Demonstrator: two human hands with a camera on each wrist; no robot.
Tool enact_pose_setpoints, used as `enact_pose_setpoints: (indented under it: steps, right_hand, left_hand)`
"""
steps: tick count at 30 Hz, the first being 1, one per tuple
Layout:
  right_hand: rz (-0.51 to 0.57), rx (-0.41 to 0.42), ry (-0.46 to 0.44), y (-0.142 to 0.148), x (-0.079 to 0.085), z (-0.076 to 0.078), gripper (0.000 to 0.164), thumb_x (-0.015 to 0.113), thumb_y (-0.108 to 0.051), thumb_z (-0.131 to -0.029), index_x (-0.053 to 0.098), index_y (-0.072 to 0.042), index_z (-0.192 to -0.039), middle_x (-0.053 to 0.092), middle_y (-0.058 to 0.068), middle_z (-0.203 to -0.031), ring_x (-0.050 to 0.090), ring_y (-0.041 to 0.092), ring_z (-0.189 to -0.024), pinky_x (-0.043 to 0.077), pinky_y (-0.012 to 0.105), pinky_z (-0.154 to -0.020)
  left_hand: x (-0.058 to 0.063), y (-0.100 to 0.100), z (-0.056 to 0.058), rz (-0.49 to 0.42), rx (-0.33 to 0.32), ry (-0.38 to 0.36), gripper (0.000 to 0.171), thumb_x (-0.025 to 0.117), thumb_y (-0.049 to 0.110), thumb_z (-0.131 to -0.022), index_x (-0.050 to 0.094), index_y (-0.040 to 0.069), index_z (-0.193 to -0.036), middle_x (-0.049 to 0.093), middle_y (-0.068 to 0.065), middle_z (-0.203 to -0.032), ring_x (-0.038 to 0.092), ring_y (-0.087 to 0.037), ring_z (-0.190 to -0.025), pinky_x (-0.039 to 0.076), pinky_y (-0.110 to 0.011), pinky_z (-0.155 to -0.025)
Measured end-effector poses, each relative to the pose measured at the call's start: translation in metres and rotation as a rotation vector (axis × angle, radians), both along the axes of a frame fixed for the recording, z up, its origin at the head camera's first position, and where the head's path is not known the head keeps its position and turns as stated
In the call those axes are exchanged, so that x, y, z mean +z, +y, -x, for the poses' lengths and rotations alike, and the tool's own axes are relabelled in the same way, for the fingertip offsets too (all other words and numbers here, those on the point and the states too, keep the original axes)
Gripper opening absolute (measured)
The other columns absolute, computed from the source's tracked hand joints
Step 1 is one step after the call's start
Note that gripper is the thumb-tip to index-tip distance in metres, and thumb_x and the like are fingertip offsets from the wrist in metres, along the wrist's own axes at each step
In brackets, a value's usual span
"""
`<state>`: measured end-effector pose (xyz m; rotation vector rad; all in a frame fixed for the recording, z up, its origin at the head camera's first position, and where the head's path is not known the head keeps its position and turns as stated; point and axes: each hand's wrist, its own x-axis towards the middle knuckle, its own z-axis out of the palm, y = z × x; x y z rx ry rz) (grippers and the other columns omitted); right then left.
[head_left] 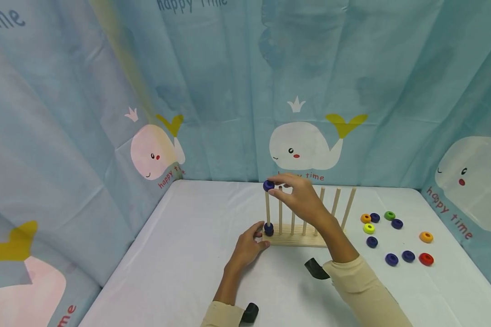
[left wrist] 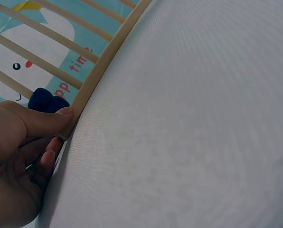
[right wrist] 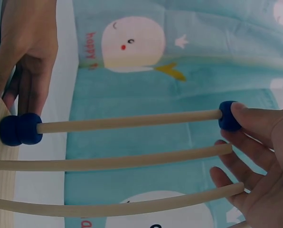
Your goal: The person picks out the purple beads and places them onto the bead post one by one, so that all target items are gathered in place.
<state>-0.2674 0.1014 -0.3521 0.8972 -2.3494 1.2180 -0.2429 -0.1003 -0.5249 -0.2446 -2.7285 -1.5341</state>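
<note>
A wooden peg rack point(head_left: 298, 240) with a row of upright pegs stands on the table. My right hand point(head_left: 304, 200) pinches a dark blue bead point(head_left: 268, 185) at the top of the leftmost peg; in the right wrist view that bead point(right wrist: 229, 116) sits around the peg's tip. Two more blue beads point(right wrist: 23, 129) are stacked around the same peg at its foot. My left hand point(head_left: 246, 249) grips the left end of the base, its thumb point(left wrist: 56, 121) on the front edge. The other pegs I can see carry no beads.
Loose beads lie to the right of the rack: several blue ones point(head_left: 372, 242), a red one point(head_left: 426, 259), a green one point(head_left: 389, 215), a yellow one point(head_left: 369, 228) and two orange ones point(head_left: 426, 237). A whale-print curtain point(head_left: 229, 91) stands behind the white table point(head_left: 196, 254).
</note>
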Motion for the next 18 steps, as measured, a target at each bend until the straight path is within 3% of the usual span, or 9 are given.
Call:
enact_pose_setpoints:
  steps: [12,18]
  right_hand:
    - [-0.015,0.013,-0.002,-0.0030,0.0001,0.0037,0.033,0.079,-0.012,-0.097,0.074,-0.004,-0.128,0.076,0.009,-0.121,0.071,0.027,-0.113,0.057,0.054,-0.097]
    - [-0.020,-0.004,-0.009,0.0013,-0.0001,0.0026,0.033,0.077,-0.015,-0.098,0.074,-0.007,-0.130,0.075,0.007,-0.126,0.069,0.025,-0.116,0.056,0.048,-0.099]
  left_hand:
    - [-0.0010,0.0010,0.0011,0.006,0.000,-0.013,0.067,0.081,0.016,-0.092,0.055,0.013,-0.154,0.071,-0.013,-0.129,0.065,-0.030,-0.116,0.051,-0.055,-0.099]
    - [0.0004,0.0006,0.0014,-0.002,0.003,-0.026,0.068,0.081,0.017,-0.093,0.054,0.014,-0.155,0.071,-0.011,-0.126,0.064,-0.028,-0.114,0.051,-0.053,-0.100]
